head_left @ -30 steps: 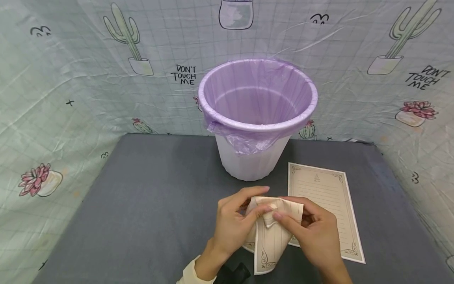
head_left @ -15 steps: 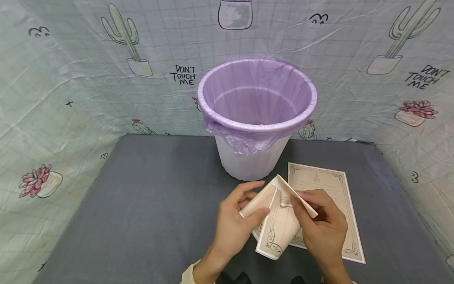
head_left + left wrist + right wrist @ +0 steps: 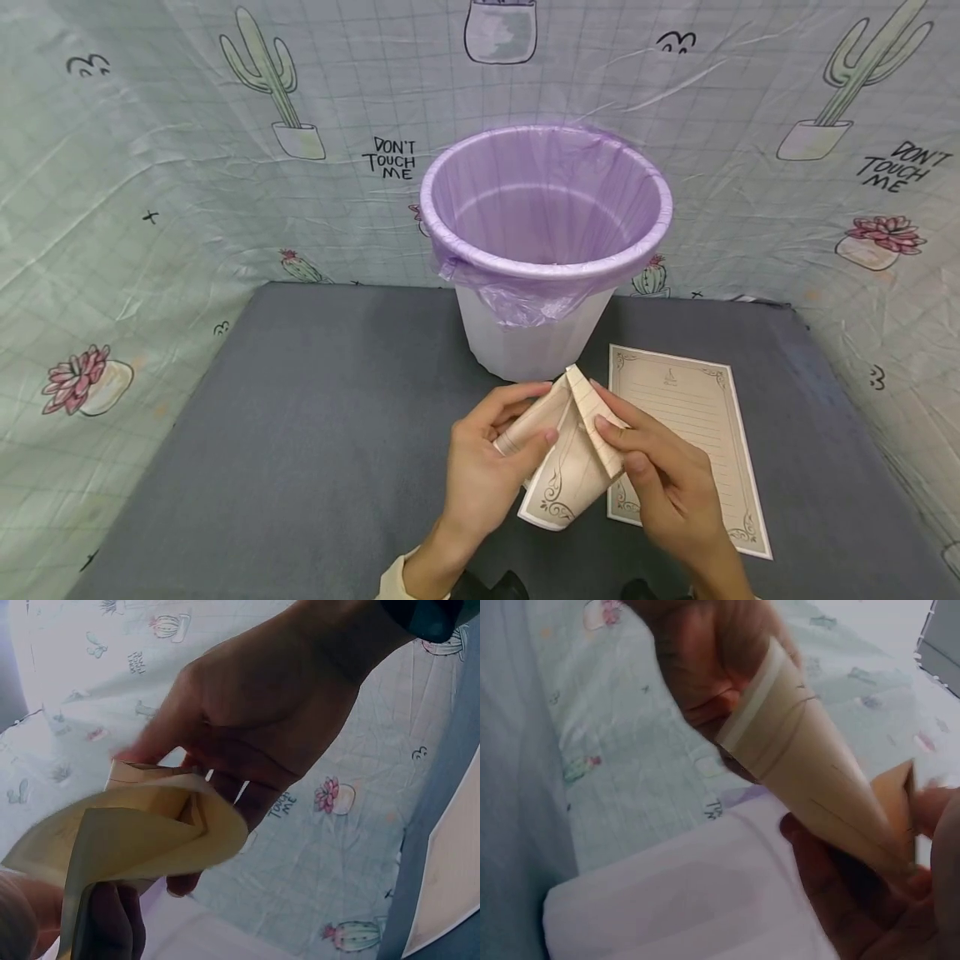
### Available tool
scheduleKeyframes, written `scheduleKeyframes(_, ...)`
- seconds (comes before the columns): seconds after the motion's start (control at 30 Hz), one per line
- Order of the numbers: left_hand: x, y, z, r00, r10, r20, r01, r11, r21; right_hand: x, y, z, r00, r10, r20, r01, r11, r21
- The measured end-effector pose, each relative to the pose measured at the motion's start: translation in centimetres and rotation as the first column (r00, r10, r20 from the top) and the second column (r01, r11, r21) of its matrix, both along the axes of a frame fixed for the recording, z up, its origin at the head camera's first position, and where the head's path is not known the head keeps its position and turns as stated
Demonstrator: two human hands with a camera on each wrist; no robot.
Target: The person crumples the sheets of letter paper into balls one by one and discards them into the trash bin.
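Note:
A cream sheet of writing paper [image 3: 566, 492] with ornate corner scrolls is folded and curled between both hands above the table. My left hand [image 3: 483, 471] pinches its left part between thumb and fingers. On the other side, my right hand [image 3: 671, 471] pinches a narrow folded flap, thumb and index finger near its lower end. In the left wrist view the paper [image 3: 150, 836] curves into a hollow roll. It looks like a tapering tube in the right wrist view, where the paper [image 3: 817, 769] partly hides the fingers behind it.
A second lined sheet [image 3: 675, 400] lies flat on the grey table [image 3: 315, 433], partly behind the right hand. Beyond the hands stands a white bin [image 3: 532, 337] with a purple bag [image 3: 547, 221] over its rim. Cactus-print cloth [image 3: 352, 92] hangs behind and at both sides.
The right hand has swung a folded flap outward, then down across the paper. The paper's top now forms a peak, and its lower end has risen slightly. The left hand keeps its hold.

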State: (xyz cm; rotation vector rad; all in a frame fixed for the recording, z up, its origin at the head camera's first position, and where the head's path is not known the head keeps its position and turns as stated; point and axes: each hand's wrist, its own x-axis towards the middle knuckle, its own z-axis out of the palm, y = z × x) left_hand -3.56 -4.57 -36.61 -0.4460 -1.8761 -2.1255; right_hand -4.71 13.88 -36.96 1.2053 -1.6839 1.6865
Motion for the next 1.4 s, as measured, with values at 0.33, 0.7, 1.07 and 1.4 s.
scheduleKeyframes(0.33,-0.6,-1.0,-0.1,0.997,-0.052,-0.057,0.048,0.996,-0.077,0.6,2.3,-0.3,0.879,0.160,0.449,-0.190,0.982,0.022)
scheduleKeyframes(0.7,-0.6,-1.5,0.1,0.990,-0.097,-0.100,0.070,0.967,-0.247,1.5,2.4,0.6,0.849,-0.200,0.490,0.063,0.957,0.281)
scheduleKeyframes(1.07,-0.2,-2.7,1.2,0.982,-0.185,0.040,0.189,0.931,-0.313,1.2,1.6,0.1,0.772,-0.473,0.424,0.398,0.881,0.257)
scheduleKeyframes(1.4,-0.5,-1.9,0.3,0.996,-0.055,-0.072,0.040,0.979,-0.200,1.2,1.2,-0.2,0.825,-0.441,0.352,0.402,0.897,0.183)
